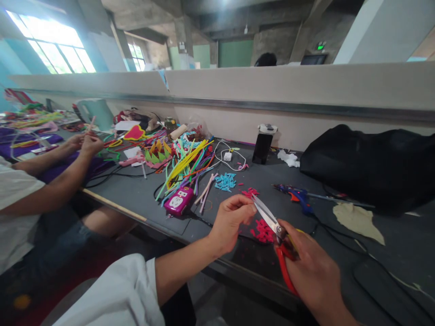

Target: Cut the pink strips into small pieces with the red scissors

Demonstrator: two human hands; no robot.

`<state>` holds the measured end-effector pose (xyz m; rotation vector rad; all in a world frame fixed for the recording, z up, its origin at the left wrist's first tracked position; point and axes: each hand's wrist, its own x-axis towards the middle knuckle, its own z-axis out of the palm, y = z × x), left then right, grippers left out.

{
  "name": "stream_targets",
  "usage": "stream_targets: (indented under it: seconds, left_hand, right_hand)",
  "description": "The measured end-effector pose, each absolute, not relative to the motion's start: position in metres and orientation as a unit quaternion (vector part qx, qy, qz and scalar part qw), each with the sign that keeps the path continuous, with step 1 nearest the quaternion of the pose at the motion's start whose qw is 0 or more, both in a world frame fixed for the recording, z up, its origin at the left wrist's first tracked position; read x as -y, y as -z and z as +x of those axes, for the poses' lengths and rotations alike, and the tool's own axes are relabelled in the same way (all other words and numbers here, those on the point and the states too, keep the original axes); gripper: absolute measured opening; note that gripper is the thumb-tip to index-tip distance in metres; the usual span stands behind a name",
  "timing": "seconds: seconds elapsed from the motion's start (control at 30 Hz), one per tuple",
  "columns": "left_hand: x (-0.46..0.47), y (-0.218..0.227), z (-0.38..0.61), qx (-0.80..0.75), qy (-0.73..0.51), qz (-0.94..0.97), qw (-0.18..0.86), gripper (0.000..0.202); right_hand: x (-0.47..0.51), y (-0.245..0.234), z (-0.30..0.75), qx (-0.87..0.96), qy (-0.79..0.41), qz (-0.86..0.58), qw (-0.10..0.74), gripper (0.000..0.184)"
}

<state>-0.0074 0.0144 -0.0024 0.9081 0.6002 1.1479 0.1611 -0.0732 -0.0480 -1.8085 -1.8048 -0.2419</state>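
Observation:
My right hand [314,267] grips a pair of scissors [268,217] with red handles, its blades pointing up and to the left, slightly apart. Close to the blade tips, my left hand [234,222] is closed in a pinch; whatever it holds, if anything, is too small or hidden to make out. Under the scissors lies a pile of short pink-red pieces [263,232], with more red pieces [250,193] just beyond the tips. A heap of short blue pieces [225,181] rests farther back on the dark table.
Left of my hands are a purple power socket [179,200] and a bundle of coloured pipe cleaners [186,165]. A blue glue gun [304,199], cables and a black bag [367,167] lie to the right. A dark bottle [263,145] stands behind. A co-worker's hands [89,142] work at far left.

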Motion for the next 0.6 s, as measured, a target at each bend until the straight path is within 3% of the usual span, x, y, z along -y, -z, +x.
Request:
stream_targets:
  seconds: [0.6]
  left_hand:
    - [-0.0104, 0.0059, -0.0056, -0.28, -0.538, 0.427, 0.67, 0.013]
  right_hand:
    - [0.0767, 0.0512, 0.1638, 0.681, 0.103, -0.665, 0.289, 0.04]
